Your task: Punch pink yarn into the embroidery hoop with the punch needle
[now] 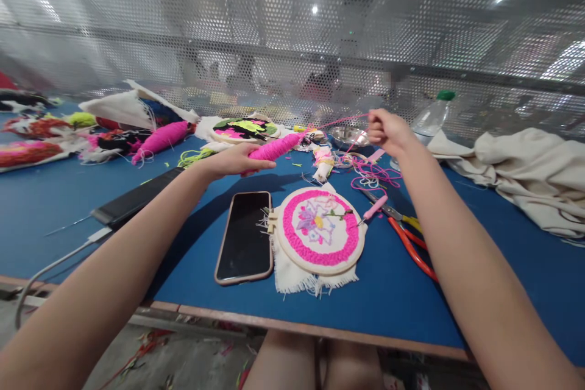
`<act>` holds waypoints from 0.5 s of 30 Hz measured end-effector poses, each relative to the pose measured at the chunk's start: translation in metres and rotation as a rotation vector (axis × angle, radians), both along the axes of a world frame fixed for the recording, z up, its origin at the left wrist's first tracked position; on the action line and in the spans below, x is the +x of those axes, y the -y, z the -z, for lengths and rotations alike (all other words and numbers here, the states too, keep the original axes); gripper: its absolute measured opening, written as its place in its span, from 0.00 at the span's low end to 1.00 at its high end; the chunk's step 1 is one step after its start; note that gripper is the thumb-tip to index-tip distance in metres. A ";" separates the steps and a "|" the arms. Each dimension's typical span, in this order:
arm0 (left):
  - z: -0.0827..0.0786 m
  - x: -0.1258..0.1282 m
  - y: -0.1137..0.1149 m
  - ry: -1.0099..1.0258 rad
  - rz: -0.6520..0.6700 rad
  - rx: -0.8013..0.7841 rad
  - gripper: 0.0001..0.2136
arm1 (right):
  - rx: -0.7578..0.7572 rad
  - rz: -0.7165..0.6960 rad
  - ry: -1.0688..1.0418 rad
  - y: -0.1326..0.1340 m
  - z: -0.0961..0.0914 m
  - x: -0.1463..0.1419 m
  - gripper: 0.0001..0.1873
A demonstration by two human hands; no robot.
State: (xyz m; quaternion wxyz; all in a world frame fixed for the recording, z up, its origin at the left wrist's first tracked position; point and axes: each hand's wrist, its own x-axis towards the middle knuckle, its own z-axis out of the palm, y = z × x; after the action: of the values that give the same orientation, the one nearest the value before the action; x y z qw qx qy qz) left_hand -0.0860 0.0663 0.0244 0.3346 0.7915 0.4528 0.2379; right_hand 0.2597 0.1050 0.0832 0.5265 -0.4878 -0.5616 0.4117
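Note:
My left hand [235, 161] is closed around a spindle of pink yarn [280, 147], held above the blue table [82, 195]. My right hand [386, 130] is raised further right, pinching the pink strand [340, 121] that runs from the spindle. Below them lies an embroidery hoop [320, 230] with a pink ring and a flower stitched on white cloth. A pink punch needle [375, 208] rests at the hoop's right edge.
A phone [244, 236] lies face up left of the hoop. Red-handled scissors [409, 244] lie to its right, beside loose pink thread [370, 173]. Further back are another hoop [244, 129], yarn bundles [159, 139], a metal bowl [350, 136], a bottle [432, 117] and beige cloth [525, 170]. A perforated screen [292, 30] closes the rear.

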 end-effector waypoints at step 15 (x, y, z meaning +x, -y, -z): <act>0.002 -0.008 -0.011 -0.124 -0.056 0.040 0.21 | 0.084 0.708 0.187 -0.004 0.014 0.077 0.18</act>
State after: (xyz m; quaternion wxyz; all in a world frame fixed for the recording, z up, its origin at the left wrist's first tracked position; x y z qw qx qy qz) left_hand -0.0945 0.0771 0.0226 0.2835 0.7981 0.4899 0.2067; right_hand 0.3370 0.1090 0.0693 0.6022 -0.6654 -0.4201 0.1345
